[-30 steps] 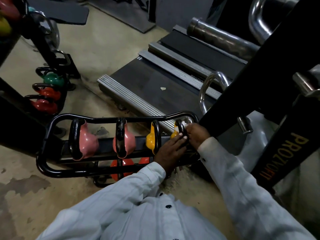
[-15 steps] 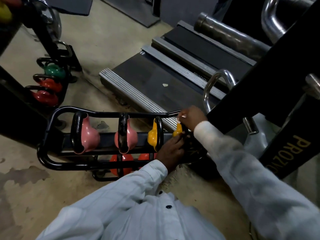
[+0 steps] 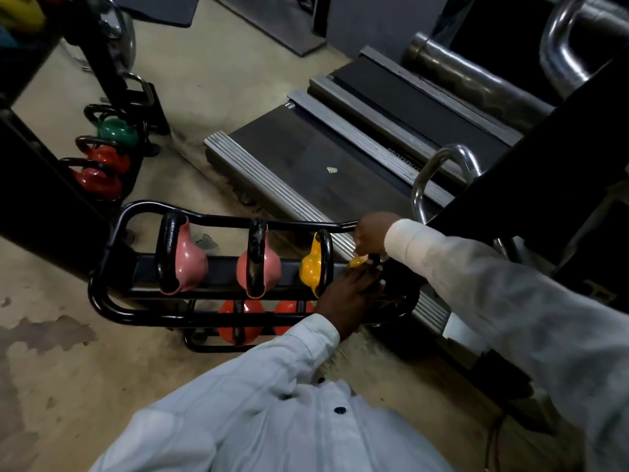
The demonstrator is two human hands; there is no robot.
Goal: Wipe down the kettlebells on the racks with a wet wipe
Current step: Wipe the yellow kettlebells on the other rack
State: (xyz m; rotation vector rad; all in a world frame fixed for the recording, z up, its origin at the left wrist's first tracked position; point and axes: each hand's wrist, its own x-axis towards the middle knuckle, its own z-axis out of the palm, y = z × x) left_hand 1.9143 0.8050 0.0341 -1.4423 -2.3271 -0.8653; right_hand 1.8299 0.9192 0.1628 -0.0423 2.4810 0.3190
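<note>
A black tubular rack (image 3: 112,233) holds two pink kettlebells (image 3: 190,264), a yellow kettlebell (image 3: 309,267) and, at its right end, a small yellow kettlebell (image 3: 355,263) mostly hidden by my hands. Two orange kettlebells (image 3: 224,318) sit on the lower shelf. My left hand (image 3: 347,294) lies against the small yellow kettlebell's near side with fingers stretched out. My right hand (image 3: 371,236) hovers over its top by the rack's rear rail, fingers curled down. A pale bit of wet wipe (image 3: 365,258) shows under them.
Another rack at the left holds a green kettlebell (image 3: 117,131) and two red ones (image 3: 98,182). Treadmill decks (image 3: 306,165) lie right behind the rack. A black machine frame (image 3: 544,148) and a chrome handle (image 3: 442,165) crowd the right side. Bare concrete floor (image 3: 68,352) spreads in front.
My right hand has moved up from the small yellow kettlebell's handle toward the rack's rear rail. My left hand stays on the kettlebell.
</note>
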